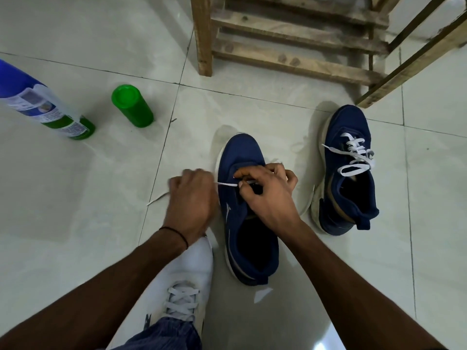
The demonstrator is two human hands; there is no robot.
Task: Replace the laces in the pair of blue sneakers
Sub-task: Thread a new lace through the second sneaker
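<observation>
Two blue sneakers stand on the pale tiled floor. The near sneaker point(242, 157) sits in the middle, toe pointing away from me. My right hand point(267, 190) rests over its front eyelets with fingers curled on the tongue and the white lace point(227, 184). That lace runs left from the shoe into my left hand point(192, 198), which grips it in a fist; the lace's loose end point(158, 199) lies on the floor to the left. The second sneaker point(348, 173) lies to the right, laced in white with a loose loop.
My own white shoe point(192, 271) is planted just left of the near sneaker. A green cap point(132, 106) and a blue-and-green spray can point(48, 109) lie at the left. A wooden rack point(290, 39) stands at the back right.
</observation>
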